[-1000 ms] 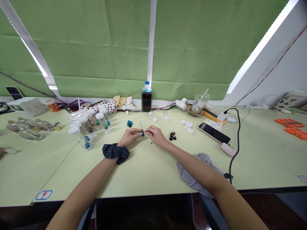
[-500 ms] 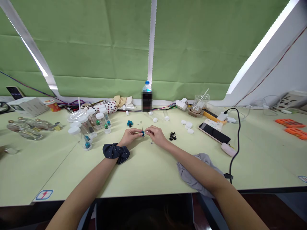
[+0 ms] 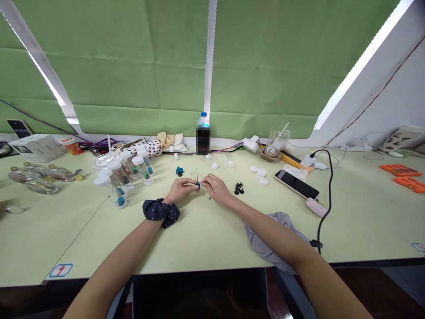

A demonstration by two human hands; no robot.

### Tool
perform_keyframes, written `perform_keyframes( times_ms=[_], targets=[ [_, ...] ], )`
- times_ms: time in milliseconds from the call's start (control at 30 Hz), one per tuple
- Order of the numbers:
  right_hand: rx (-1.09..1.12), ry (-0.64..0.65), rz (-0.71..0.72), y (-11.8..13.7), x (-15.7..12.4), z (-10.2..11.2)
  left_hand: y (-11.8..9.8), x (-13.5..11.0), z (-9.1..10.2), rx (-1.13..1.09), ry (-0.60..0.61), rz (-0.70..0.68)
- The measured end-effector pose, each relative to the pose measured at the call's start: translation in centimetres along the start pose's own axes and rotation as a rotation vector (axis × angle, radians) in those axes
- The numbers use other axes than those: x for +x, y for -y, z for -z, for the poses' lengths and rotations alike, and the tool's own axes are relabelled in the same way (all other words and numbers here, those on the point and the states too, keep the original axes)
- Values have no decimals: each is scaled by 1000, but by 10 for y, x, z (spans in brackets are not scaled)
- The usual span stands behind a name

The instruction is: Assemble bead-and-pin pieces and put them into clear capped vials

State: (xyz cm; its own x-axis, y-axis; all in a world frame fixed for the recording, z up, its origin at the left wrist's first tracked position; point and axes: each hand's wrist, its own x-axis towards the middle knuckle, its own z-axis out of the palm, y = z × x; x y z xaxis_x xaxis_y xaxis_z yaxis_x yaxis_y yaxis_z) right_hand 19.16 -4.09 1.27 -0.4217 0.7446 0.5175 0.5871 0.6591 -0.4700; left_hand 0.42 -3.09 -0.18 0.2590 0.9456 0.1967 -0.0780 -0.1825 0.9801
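- A thin wire [image 3: 196,173] is standing up out of a blue bead [image 3: 198,185], its long axis running toward 12 o'clock and its top end hooking slightly toward 11.
- Clear tubes [image 3: 114,179] with white caps are lying and standing at 9 to 10 o'clock from the hands; small blue and green pieces are sitting in their lower ends.
- The left hand [image 3: 181,189] is pinching the bead with thumb and forefinger closed on it; a dark scrunchie [image 3: 161,212] is circling its wrist.
- The right hand [image 3: 215,188] is pressing closed fingertips on the bead's other side.
- The bead is sitting between the two grips, at 3 o'clock from the left hand and 9 o'clock from the right, just above the table [image 3: 206,239].
- Loose blue beads [image 3: 179,171] are lying at 11 o'clock from the left hand, and black pieces [image 3: 238,189] at 3 o'clock from the right.
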Motion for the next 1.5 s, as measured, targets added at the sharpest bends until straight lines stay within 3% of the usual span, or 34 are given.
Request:
perform_keyframes(
  times_ms=[300, 600, 900, 1500],
  targets=[
    [-101, 3, -46, 5, -1, 0, 1, 1, -1, -6, 1, 3],
    [-9, -8, -85, -2, 0, -1, -1, -1, -2, 52, -2, -9],
    [88, -58, -5, -10, 2, -3, -3, -1, -3, 19, 27, -33],
    [7, -20, 80, -11, 1, -1, -1, -1, 0, 85, 9, 32]
  ],
)
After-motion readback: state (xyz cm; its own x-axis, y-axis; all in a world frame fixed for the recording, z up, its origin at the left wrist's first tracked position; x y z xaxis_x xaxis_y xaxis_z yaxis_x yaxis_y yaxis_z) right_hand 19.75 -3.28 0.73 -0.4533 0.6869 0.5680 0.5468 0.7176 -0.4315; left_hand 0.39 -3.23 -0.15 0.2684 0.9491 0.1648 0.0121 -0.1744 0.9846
